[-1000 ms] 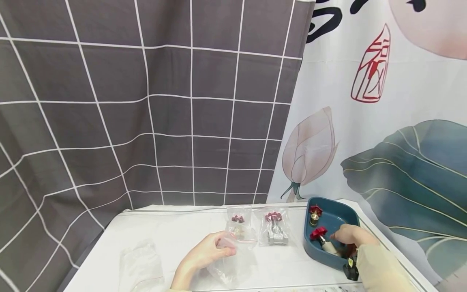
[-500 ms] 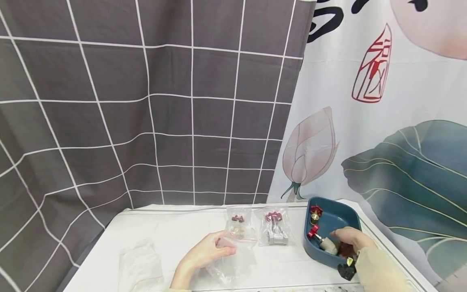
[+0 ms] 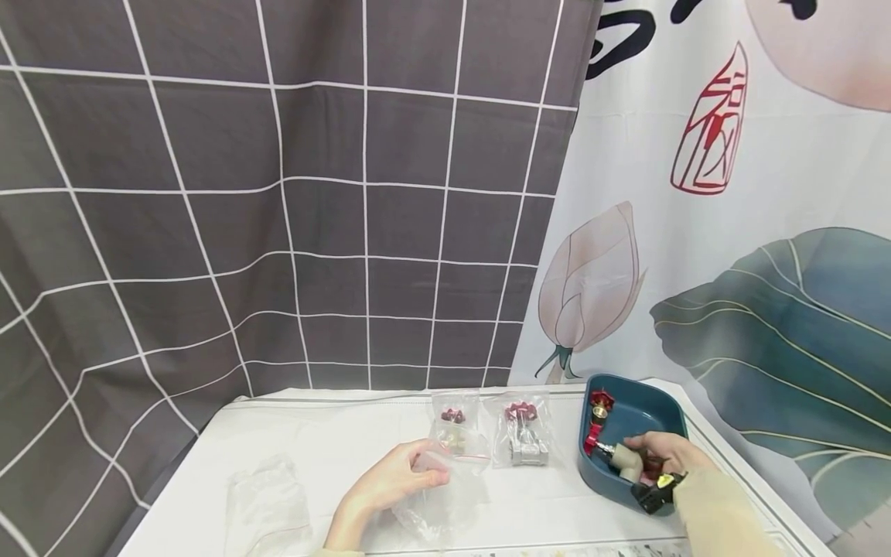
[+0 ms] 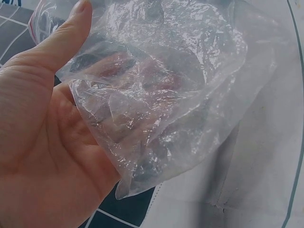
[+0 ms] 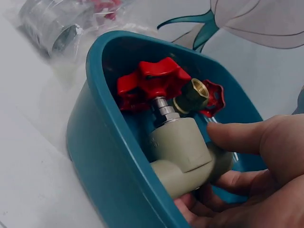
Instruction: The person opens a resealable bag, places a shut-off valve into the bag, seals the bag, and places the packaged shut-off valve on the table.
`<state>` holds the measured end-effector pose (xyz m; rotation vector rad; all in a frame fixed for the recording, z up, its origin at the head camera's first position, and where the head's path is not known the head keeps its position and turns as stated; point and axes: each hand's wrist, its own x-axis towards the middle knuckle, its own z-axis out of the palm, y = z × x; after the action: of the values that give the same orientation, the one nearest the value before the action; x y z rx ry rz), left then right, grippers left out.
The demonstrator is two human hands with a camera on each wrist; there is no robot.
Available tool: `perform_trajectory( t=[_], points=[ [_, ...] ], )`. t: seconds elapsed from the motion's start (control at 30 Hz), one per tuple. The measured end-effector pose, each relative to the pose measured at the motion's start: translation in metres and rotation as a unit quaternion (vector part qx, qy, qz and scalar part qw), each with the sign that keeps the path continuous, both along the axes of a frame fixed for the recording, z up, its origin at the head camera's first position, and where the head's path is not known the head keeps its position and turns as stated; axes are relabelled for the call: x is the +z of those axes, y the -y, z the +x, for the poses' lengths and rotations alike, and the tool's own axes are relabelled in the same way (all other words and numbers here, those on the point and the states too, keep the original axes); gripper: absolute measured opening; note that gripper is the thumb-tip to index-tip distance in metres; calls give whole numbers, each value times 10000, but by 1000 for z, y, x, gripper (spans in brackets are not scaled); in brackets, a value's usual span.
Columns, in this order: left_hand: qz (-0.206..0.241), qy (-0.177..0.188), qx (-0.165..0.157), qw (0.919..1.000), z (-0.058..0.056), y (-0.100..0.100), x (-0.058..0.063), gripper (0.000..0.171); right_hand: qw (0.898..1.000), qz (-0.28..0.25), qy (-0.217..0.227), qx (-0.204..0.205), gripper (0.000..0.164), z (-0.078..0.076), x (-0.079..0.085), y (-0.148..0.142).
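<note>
My left hand (image 3: 390,481) holds a clear zip bag (image 4: 190,90), the thumb outside and the fingers showing through the film. Nothing else shows inside this bag. Inside the blue bin (image 5: 118,137), my right hand (image 3: 670,455) grips a beige stop valve (image 5: 178,142) by its body, thumb at one side and fingers beneath. The valve's red handwheel (image 5: 154,80) tilts toward the bin's left wall. Behind it lies a brass valve (image 5: 191,96) with a red handwheel, partly covered in the right wrist view.
Two bagged valves lie at the table's back: a brass-coloured one (image 3: 455,433) and a grey metal one (image 3: 527,441), both with red handwheels. Flat clear bags (image 3: 270,503) lie at the left. A grey checked curtain (image 3: 320,232) and a printed curtain (image 3: 592,286) hang behind.
In the bin, my right hand has taken hold of the beige valve and turned it, its handwheel shifting left and its body now showing sideways. The left hand and bag stay put.
</note>
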<state>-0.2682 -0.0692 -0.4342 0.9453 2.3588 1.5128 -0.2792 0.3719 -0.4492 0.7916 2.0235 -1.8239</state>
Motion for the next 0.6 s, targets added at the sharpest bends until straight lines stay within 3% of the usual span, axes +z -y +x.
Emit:
perform_trajectory(
  t=[0.17, 0.27, 0.47, 0.6],
  points=[
    [10, -1, -23, 10000, -1, -1, -2, 34, 9996, -147, 91, -222, 60, -2, 4, -4],
    [5, -17, 0, 10000, -4, -1, -7, 36, 10000, -41, 23, -4, 70, -1, 7, -5],
    [-104, -61, 83, 9999, -15, 0, -25, 37, 9940, 899, -445, 426, 53, -2, 22, -1],
    [-133, -62, 88, 9999, -19, 0, -30, 39, 9852, 1423, -754, 591, 46, -5, 42, 2]
  ],
)
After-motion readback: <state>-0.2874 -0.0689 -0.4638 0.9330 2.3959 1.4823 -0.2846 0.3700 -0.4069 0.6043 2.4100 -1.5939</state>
